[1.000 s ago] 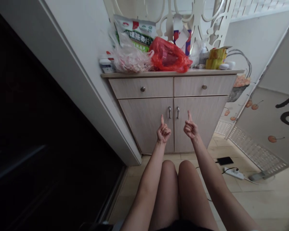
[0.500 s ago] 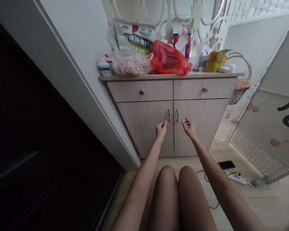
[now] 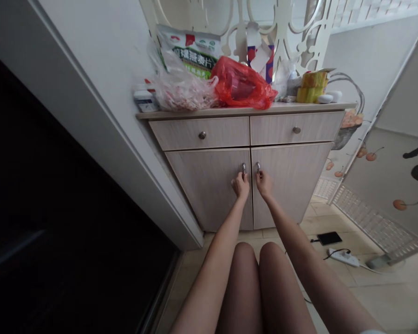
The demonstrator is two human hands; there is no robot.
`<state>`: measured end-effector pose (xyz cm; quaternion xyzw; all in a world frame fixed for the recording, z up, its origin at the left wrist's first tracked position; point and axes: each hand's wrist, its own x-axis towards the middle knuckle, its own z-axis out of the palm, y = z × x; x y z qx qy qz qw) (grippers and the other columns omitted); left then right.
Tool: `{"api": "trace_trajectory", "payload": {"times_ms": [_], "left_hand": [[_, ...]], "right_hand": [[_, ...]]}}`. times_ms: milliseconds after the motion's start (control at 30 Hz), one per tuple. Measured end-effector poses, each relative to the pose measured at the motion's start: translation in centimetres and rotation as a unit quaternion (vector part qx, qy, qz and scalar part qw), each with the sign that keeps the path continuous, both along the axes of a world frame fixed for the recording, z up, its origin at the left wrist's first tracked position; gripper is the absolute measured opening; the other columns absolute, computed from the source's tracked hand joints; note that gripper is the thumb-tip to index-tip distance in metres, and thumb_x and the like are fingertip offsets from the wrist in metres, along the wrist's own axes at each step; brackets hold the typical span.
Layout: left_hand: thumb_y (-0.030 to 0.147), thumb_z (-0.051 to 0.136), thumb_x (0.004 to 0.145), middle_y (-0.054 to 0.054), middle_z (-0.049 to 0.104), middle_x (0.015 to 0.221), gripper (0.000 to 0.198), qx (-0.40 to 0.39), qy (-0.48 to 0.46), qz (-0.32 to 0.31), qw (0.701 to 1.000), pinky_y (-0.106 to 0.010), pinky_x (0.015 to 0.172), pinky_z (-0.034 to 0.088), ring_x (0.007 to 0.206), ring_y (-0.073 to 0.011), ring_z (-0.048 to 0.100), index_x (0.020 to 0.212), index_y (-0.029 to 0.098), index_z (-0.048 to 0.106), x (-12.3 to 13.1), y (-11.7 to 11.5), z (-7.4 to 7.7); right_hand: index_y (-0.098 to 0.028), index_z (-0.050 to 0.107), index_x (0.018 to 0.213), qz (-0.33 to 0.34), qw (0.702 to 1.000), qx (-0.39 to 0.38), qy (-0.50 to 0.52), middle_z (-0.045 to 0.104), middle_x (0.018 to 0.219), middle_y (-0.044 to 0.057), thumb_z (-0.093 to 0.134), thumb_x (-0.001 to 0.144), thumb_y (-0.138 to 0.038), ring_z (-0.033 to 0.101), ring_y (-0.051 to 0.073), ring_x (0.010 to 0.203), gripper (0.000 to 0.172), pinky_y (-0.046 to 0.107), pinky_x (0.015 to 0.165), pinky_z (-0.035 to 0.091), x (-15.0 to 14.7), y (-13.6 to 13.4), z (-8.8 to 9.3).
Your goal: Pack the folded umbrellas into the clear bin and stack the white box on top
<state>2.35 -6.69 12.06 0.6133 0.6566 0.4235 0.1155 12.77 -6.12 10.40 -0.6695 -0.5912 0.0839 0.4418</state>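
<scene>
Cabinet doors (image 3: 205, 190) looked closed right in front of the left hand (image 3: 242, 186) and right hand (image 3: 264, 185), which each pinched a metal handle (image 3: 244, 166); gripping seemed done, any opening not yet.

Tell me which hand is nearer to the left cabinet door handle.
Left: the left hand has its grip on the left door handle; the right hand is farther right, at the right door handle.
</scene>
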Motion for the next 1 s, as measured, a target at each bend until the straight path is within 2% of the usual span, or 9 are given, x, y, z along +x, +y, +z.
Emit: {"api": "trace_trajectory", "payload": {"times_ms": [200, 300, 433, 633, 733, 867, 1000], "left_hand": [[0.027, 0.045, 0.098, -0.015, 0.074, 0.1, 0.027, 0.038, 0.033, 0.02, 0.999, -0.036, 0.098, 0.035, 0.095, -0.0231, 0.067, 0.106, 0.016, 0.068, -1.3, -4.8, -0.4], [0.026, 0.049, 0.095, -0.013, 0.075, 0.097, 0.023, 0.046, 0.043, 0.014, 0.998, -0.036, 0.1, 0.034, 0.093, -0.0228, 0.068, 0.101, 0.017, 0.069, -2.9, -7.3, -0.4], [0.025, 0.053, 0.092, -0.011, 0.076, 0.096, 0.018, 0.061, 0.031, 0.015, 0.998, -0.037, 0.102, 0.034, 0.091, -0.0226, 0.069, 0.096, 0.019, 0.069, -5.6, -10.9, -0.8], [0.027, 0.054, 0.087, -0.011, 0.076, 0.097, 0.017, 0.096, 0.004, 0.067, 0.993, -0.042, 0.106, 0.032, 0.09, -0.0245, 0.07, 0.091, 0.022, 0.069, -10.7, -16.2, -1.8], [0.03, 0.053, 0.085, -0.01, 0.077, 0.092, 0.017, 0.115, 0.003, 0.094, 0.989, -0.044, 0.105, 0.035, 0.085, -0.0249, 0.069, 0.088, 0.024, 0.069, -13.5, -18.3, -2.3], [0.035, 0.053, 0.08, -0.01, 0.076, 0.088, 0.017, 0.157, 0.0, 0.157, 0.975, -0.048, 0.1, 0.041, 0.082, -0.0274, 0.069, 0.082, 0.026, 0.068, -17.8, -20.4, -2.8], [0.039, 0.055, 0.074, -0.011, 0.076, 0.082, 0.017, 0.175, -0.006, 0.212, 0.961, -0.051, 0.092, 0.047, 0.083, -0.0316, 0.069, 0.077, 0.027, 0.067, -22.9, -21.9, -2.8]], "right_hand": [[-0.016, 0.069, 0.111, -0.019, 0.999, 0.041, 0.004, 0.073, 0.106, 0.012, 0.044, 0.097, -0.036, 0.063, 0.022, 0.095, 0.035, 0.031, 0.084, 0.041, 1.4, -5.6, -0.5], [-0.017, 0.072, 0.101, -0.03, 0.996, 0.07, -0.035, 0.073, 0.098, 0.011, 0.049, 0.095, -0.039, 0.06, 0.024, 0.095, 0.032, 0.034, 0.086, 0.037, 3.0, -9.2, -0.6], [-0.017, 0.073, 0.093, -0.051, 0.991, 0.11, -0.057, 0.072, 0.085, 0.011, 0.046, 0.094, -0.048, 0.058, 0.025, 0.087, 0.041, 0.035, 0.082, 0.035, 5.6, -14.2, -1.2], [-0.018, 0.073, 0.085, -0.106, 0.981, 0.148, -0.072, 0.069, 0.079, 0.011, 0.04, 0.093, -0.062, 0.059, 0.023, 0.079, 0.056, 0.035, 0.078, 0.036, 10.4, -20.9, -2.1], [-0.019, 0.074, 0.086, -0.118, 0.977, 0.152, -0.094, 0.069, 0.075, 0.01, 0.038, 0.093, -0.065, 0.059, 0.023, 0.078, 0.058, 0.035, 0.077, 0.037, 12.9, -23.6, -2.1], [-0.021, 0.073, 0.082, -0.144, 0.971, 0.151, -0.114, 0.069, 0.075, 0.009, 0.039, 0.092, -0.065, 0.06, 0.024, 0.074, 0.056, 0.036, 0.074, 0.039, 16.8, -26.5, -2.8], [-0.023, 0.067, 0.075, -0.197, 0.962, 0.145, -0.121, 0.068, 0.077, 0.011, 0.041, 0.087, -0.069, 0.061, 0.026, 0.07, 0.054, 0.039, 0.07, 0.041, 22.1, -28.8, -4.4]]}}
